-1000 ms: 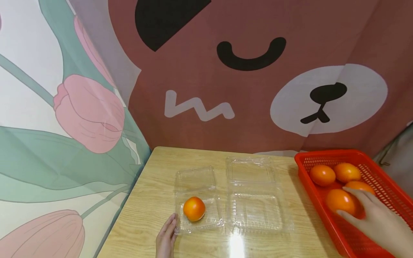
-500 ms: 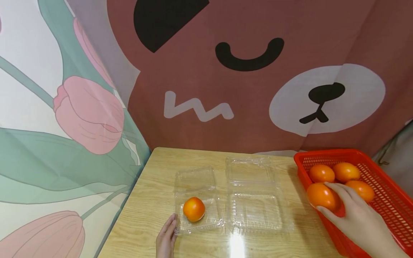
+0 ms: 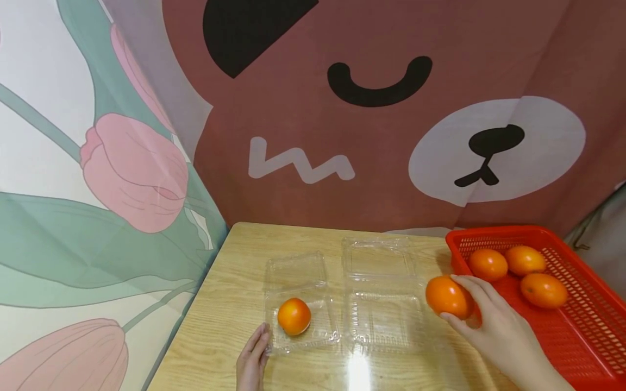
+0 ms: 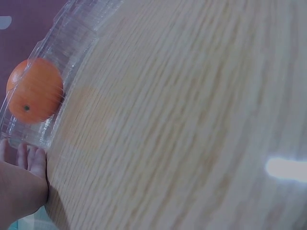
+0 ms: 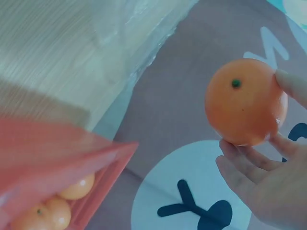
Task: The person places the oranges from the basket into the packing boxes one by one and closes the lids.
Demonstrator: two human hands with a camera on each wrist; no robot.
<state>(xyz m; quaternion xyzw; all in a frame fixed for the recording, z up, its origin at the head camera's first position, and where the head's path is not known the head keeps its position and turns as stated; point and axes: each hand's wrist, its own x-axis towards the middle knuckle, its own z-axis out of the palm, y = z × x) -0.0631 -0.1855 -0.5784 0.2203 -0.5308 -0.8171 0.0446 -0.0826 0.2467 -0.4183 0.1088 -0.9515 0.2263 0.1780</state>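
Observation:
My right hand (image 3: 504, 328) grips an orange (image 3: 447, 297) between thumb and fingers, held up in the air between the red basket and the right-hand clear plastic container (image 3: 388, 320). In the right wrist view, the same orange (image 5: 244, 102) shows a green stem spot. Fairly straight fingers of my left hand (image 3: 252, 358) touch the near left corner of the left-hand clear plastic container (image 3: 323, 326). A second orange (image 3: 294, 316) sits in that container's tray. Both containers lie with their lids folded back.
At the right stands a red plastic basket (image 3: 494, 347) with slotted sides. Inside it are three oranges (image 3: 543, 290). The wooden table (image 3: 215, 326) ends at the back against a printed bear curtain (image 3: 293, 206).
My right hand has lifted the orange out of the red basket and carried it left over the rim toward the right-hand container. The left hand has stayed put.

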